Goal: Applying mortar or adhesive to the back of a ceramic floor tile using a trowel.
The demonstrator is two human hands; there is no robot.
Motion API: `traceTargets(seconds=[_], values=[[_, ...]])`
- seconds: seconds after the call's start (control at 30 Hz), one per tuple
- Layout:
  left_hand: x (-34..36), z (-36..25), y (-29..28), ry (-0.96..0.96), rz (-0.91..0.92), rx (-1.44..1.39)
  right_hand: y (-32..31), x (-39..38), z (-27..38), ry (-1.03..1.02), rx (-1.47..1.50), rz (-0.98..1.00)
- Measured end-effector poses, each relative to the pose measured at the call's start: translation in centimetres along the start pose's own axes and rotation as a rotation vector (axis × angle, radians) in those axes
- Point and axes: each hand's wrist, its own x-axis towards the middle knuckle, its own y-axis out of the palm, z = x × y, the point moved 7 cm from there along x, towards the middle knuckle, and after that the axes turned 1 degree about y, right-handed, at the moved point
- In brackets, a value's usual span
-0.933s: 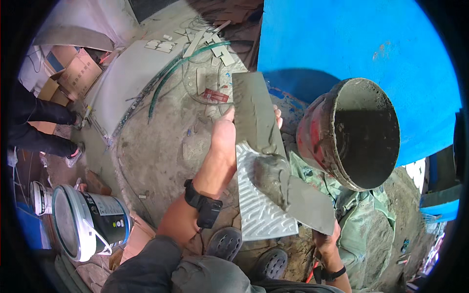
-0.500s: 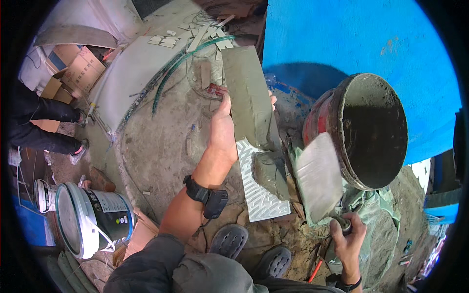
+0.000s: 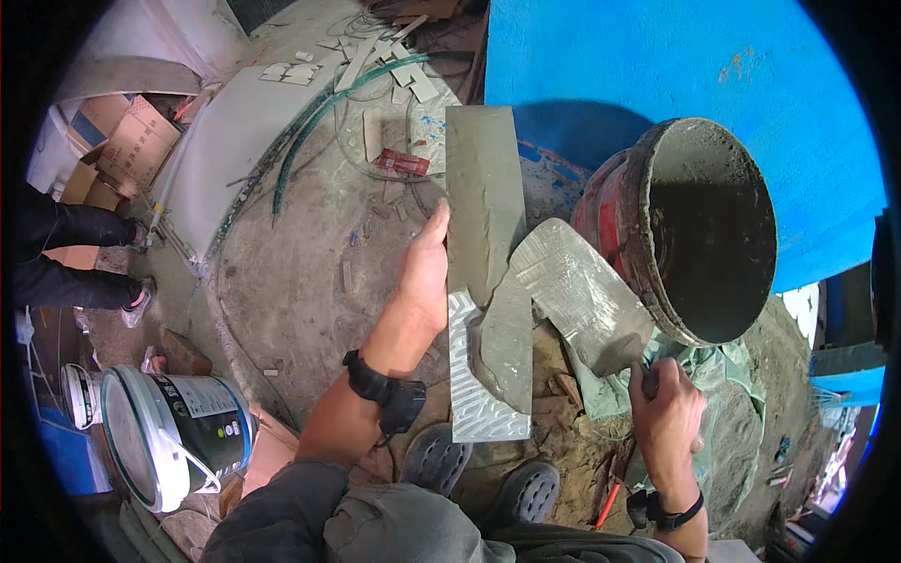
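My left hand is closed on the left edge of a long narrow tile, held out in front of me; its other fingers are hidden behind it. Grey mortar coats the upper part of the tile and a lobe of it runs lower down on the right. At the bottom, ridged white tile back shows bare. My right hand grips the handle of a flat, smeared trowel. The blade's far corner lies against the tile's right edge, at the mortar. Beyond the trowel, a tilted red bucket holds dark grey mortar.
A blue wall rises behind the bucket. Green sacking lies below it. White pails stand at left, with a person's legs and cardboard boxes farther off. A green hose and tile offcuts litter the floor.
The trowel has swung up and left, its blade now reaching the tile's edge. The tile has turned more upright. My right hand has risen slightly.
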Motion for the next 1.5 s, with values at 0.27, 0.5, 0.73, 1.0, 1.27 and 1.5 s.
traceTargets(seconds=[0.27,0.5,0.73,1.0,1.27,1.5], values=[[0.1,-1.5,-1.8,0.048,-0.072,0.042,1.8,-1.5,-1.4,0.296,0.539,0.267],[0.4,-0.5,-2.0,0.029,-0.132,0.146,2.2,-2.2,2.7,0.095,0.686,0.489],[0.6,-0.6,-3.0,0.038,-0.252,0.161,1.8,-2.6,-1.5,0.041,0.447,0.465],[0.6,-1.3,-4.0,0.027,-0.311,0.247,4.0,-6.4,-5.0,0.209,0.564,0.314],[1.3,0.6,-4.3,0.000,-0.335,0.336,7.9,-5.3,-1.5,0.156,0.474,0.147],[0.1,0.1,-4.3,0.021,-0.313,0.419,9.3,-2.4,-1.6,0.375,0.529,0.228]])
